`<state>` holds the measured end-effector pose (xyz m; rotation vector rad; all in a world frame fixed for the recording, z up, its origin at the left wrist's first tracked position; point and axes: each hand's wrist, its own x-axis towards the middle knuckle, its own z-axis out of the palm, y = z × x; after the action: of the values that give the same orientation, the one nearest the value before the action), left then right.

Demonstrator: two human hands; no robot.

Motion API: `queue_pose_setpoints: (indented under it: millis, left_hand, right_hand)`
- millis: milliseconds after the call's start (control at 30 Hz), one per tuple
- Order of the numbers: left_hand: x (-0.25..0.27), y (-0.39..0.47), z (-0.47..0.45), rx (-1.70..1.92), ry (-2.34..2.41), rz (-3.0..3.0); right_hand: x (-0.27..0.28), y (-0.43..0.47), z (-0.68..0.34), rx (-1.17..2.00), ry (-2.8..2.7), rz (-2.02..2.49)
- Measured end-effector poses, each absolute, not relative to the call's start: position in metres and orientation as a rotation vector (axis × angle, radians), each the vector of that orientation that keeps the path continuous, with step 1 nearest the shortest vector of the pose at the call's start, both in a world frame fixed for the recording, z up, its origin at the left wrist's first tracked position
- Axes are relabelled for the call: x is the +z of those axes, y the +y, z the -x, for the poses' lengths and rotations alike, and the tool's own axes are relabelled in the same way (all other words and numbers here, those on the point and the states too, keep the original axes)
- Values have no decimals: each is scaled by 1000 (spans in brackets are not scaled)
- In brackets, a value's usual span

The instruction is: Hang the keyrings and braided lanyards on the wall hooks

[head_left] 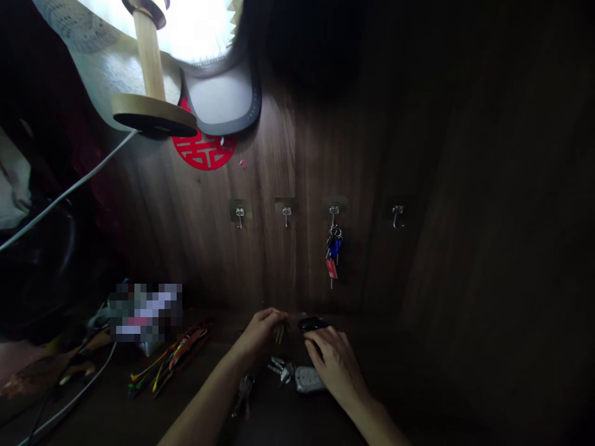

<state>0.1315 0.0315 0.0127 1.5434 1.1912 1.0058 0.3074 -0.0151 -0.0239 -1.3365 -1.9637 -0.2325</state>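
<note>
A small bunch of keys (280,333) hangs from the pinched fingers of my left hand (260,328), just above the dark surface. My right hand (337,365) has its curled fingers at the near edge of a glossy black key fob (311,324) and appears to grip it. Below the hands lie a grey remote-like fob (308,380), partly behind my right hand, and a bunch of silver keys (281,371) beside it. Another key bunch (244,396) rests near my left forearm. On the wall, keys with blue and red tags (331,254) hang from a hook (334,212).
Three other metal hooks, such as the far right one (398,215), hold nothing. A lit lamp with a wooden stem (149,59) and a grey cap (223,102) are upper left. A red round cut-out (204,152), colourful cords (179,356) and a white cable (77,186) are also left.
</note>
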Motion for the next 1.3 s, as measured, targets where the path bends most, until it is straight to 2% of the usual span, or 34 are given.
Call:
queue_pose_setpoints:
  millis: [200, 300, 567, 967, 1300]
  left_hand:
    - [41, 19, -132, 1118, 723, -680]
    - [52, 20, -131, 1145, 698, -561]
    - [74, 34, -120, 1374, 797, -872]
    - [142, 84, -81, 2174, 916, -1348]
    - [152, 97, -84, 2274, 1168, -1592]
  right_hand:
    - [-23, -18, -301, -165, -1981, 1228]
    - [-25, -19, -298, -168, -1985, 1223]
    - [-27, -20, -297, -100, -1993, 1173]
    - [-37, -13, -302, -76, -2089, 1141]
    - [-39, -13, -301, -67, -2064, 1118]
